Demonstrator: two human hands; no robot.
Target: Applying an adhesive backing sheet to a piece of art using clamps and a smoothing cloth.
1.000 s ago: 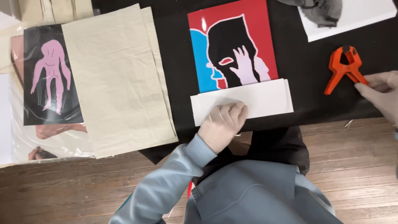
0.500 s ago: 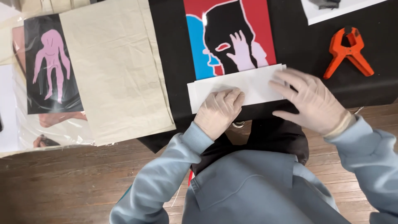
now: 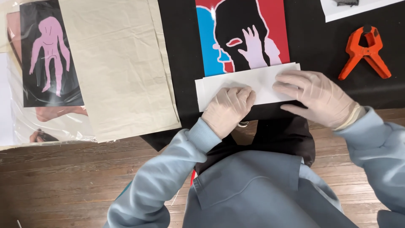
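Two gloved hands, left (image 3: 228, 110) and right (image 3: 318, 98), press flat, ungripping, on thin white folded paper (image 3: 253, 82), seemingly light, floppy, best pinched by its edges.

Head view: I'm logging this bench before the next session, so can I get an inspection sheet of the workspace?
Surface: black table top, edge near the person.
Job's things: white folded paper lying flat, overlapping the lower edge of a red, blue and black print.
Clutter: orange spring clamp at right; beige cloth at left; pink figure print in clear wrap beside it; white sheet at top right.
Grips: left hand and right hand, both gloved, pressed flat on the white paper.
Cables: nothing seen.
Surroundings: wooden plank floor.
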